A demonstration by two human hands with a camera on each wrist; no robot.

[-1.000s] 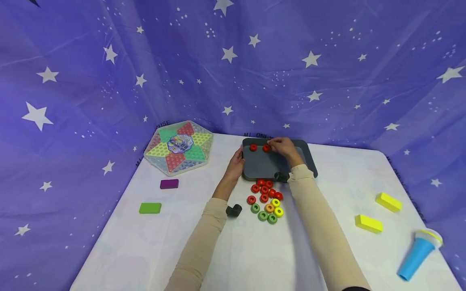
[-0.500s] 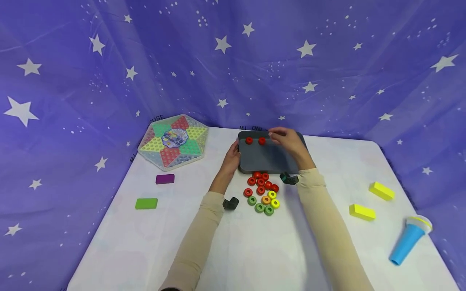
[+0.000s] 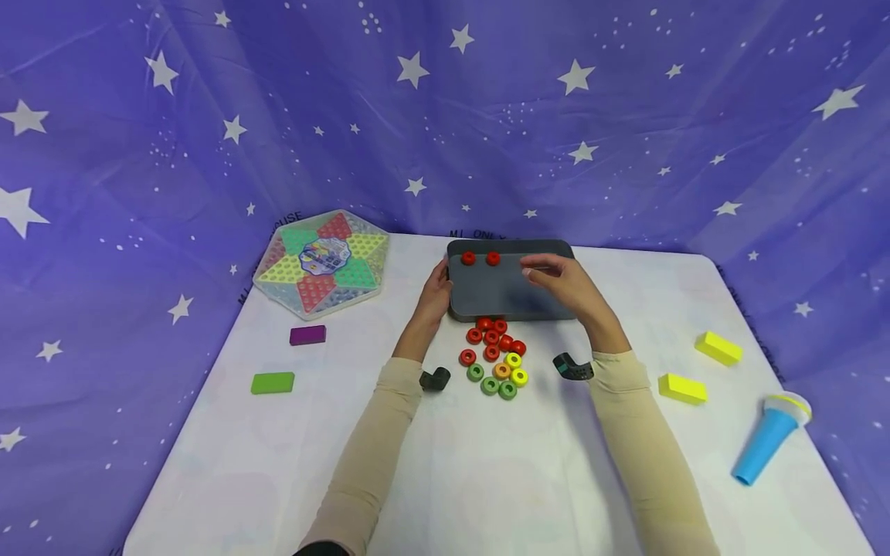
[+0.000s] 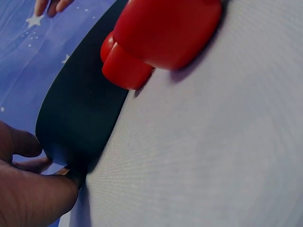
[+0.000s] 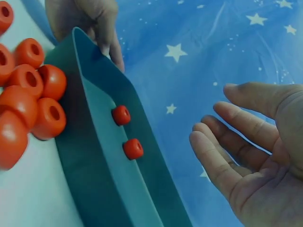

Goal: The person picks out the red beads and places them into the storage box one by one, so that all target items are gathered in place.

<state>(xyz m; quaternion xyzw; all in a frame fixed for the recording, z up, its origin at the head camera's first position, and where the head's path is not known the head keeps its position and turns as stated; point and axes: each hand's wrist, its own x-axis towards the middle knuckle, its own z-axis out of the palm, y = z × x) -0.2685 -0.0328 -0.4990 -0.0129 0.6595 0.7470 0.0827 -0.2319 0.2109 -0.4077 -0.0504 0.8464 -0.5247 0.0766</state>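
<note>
Tray (image 3: 487,293) loading, apparently: left hand (image 3: 433,300) grips its 9 o'clock side; right hand (image 3: 573,289), released, next likely needs 1 red bead (image 3: 518,348) from 6 o'clock.

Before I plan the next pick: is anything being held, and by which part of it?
The left hand holds the dark gray tray by its left end, as the head view shows it. The right hand holds nothing.
</note>
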